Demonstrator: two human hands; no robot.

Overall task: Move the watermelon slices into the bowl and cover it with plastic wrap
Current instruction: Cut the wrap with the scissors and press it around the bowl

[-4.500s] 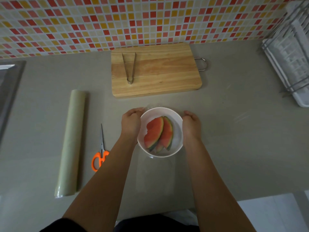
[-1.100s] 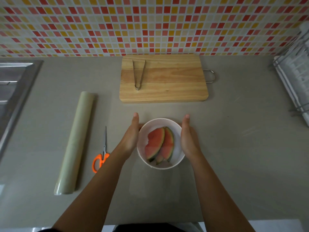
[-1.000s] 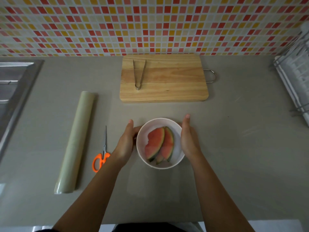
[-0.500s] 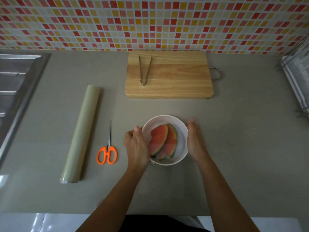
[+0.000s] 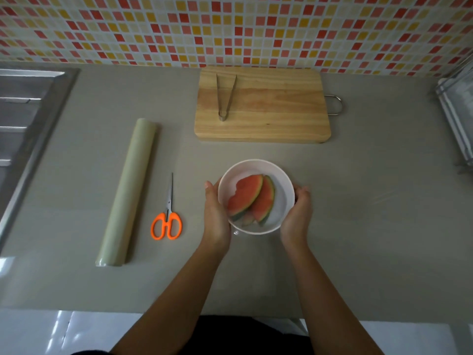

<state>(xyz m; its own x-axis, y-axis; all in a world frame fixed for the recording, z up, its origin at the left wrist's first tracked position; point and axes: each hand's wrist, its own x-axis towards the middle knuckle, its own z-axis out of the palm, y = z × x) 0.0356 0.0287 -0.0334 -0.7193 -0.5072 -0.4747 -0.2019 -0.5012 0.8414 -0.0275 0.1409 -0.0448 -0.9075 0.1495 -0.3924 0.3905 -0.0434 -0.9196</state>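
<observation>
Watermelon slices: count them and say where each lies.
2 for sure, both in the white bowl: the left slice overlaps the right slice. A sliver under their near ends may be a third, mostly hidden.

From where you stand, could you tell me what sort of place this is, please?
Most likely a home kitchen counter: a mosaic-tiled backsplash, a steel sink at the left, and a dish rack at the right.
</observation>
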